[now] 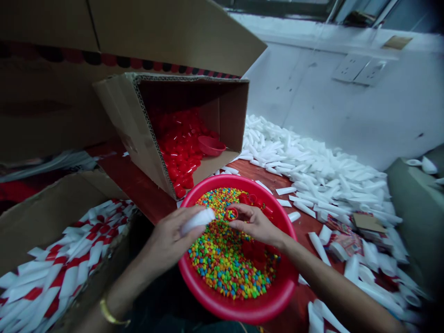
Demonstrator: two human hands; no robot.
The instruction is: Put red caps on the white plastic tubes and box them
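Note:
My left hand [178,231] is closed around a white plastic tube [198,221], its end tilted toward the middle of a red basin [239,314]. Multicoloured small candies [222,263] fill much of the basin. Between the fingers of my right hand [255,224] is a small red cap [231,213] with candies in its open mouth. The two hands are close but apart, both above the candies. More red caps [255,252] lie in the basin, partly under and behind my right hand.
A cardboard box [120,120] on its side holds many red caps [180,157] and a small red bowl [211,145]. White tubes [312,175] are heaped along the wall. At lower left, an open carton [17,222] holds white tubes with red caps [65,268].

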